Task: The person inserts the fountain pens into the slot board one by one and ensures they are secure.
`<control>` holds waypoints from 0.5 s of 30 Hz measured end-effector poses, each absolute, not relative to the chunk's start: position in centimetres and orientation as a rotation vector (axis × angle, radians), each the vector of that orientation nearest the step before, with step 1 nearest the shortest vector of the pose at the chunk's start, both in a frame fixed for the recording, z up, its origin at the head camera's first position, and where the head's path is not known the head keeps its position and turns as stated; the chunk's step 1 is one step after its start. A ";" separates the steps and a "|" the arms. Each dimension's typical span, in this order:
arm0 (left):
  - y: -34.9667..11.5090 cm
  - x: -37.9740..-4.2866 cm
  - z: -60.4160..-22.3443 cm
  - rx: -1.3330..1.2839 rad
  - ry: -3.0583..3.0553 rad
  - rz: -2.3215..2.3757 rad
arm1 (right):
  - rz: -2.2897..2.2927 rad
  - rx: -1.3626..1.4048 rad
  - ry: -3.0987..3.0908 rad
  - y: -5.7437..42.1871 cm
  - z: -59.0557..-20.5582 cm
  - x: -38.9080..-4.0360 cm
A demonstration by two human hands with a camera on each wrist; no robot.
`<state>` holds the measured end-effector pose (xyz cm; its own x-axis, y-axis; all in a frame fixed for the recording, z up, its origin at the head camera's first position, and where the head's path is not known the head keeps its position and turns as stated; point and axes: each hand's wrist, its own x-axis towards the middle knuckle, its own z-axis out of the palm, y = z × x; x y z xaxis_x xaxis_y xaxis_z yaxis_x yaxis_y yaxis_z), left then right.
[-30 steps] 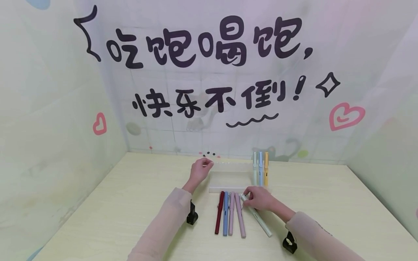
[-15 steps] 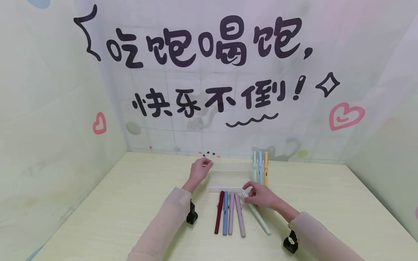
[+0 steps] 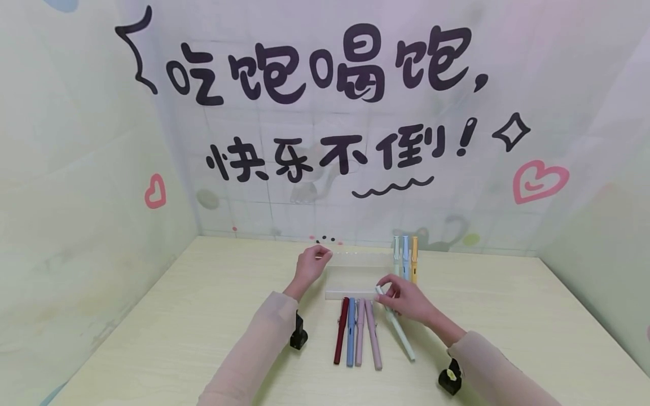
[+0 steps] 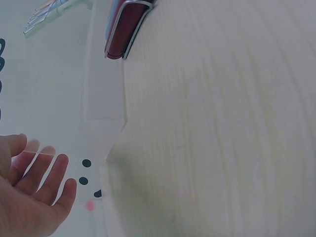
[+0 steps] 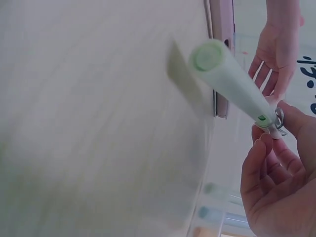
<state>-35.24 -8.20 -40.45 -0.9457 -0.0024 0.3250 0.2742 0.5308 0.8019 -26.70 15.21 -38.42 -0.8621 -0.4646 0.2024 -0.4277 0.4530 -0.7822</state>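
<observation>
My right hand (image 3: 408,299) pinches a pale green pen (image 3: 403,338) near its clip. Its far end points down toward the front of the table. In the right wrist view that pen (image 5: 237,89) slants over the tabletop, its shadow apart from it. My left hand (image 3: 308,270) pinches the upper left edge of a clear plastic pen stand (image 3: 350,294); the thin edge runs between thumb and fingers in the left wrist view. At the stand's right end lean a light green pen (image 3: 396,251), a light blue pen (image 3: 405,251) and a yellow pen (image 3: 414,251), their lower parts partly hidden by my right hand.
In front of the stand lie a dark red pen (image 3: 341,332), a blue pen (image 3: 351,332) and two pink pens (image 3: 360,335), side by side on the pale wooden table (image 3: 228,316). A printed curtain (image 3: 304,214) hangs right behind the stand.
My right hand has raised the pale green pen and shifted it slightly up toward the stand; its lower end has swung a little left. The left hand has stayed at the stand's edge.
</observation>
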 end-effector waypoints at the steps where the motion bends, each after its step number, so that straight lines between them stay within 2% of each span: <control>1: -8.2 -35.3 -40.5 -0.230 -2.485 -1.376 | -1.407 -0.813 2.651 15.2 -38.2 -26.6; 9: -8.2 -35.3 -40.5 -0.233 -2.481 -1.385 | -1.452 -0.715 2.712 16.2 -39.5 -28.9; 15: -8.2 -35.3 -40.4 -0.210 -2.499 -1.385 | -1.555 -0.626 2.753 17.0 -38.0 -30.0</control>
<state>-35.28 -8.19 -40.44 -0.9515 -0.0069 0.3077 0.2573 0.5308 0.8075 -29.98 16.98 -37.99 -0.9213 -0.2917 0.2570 -0.3707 0.4600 -0.8068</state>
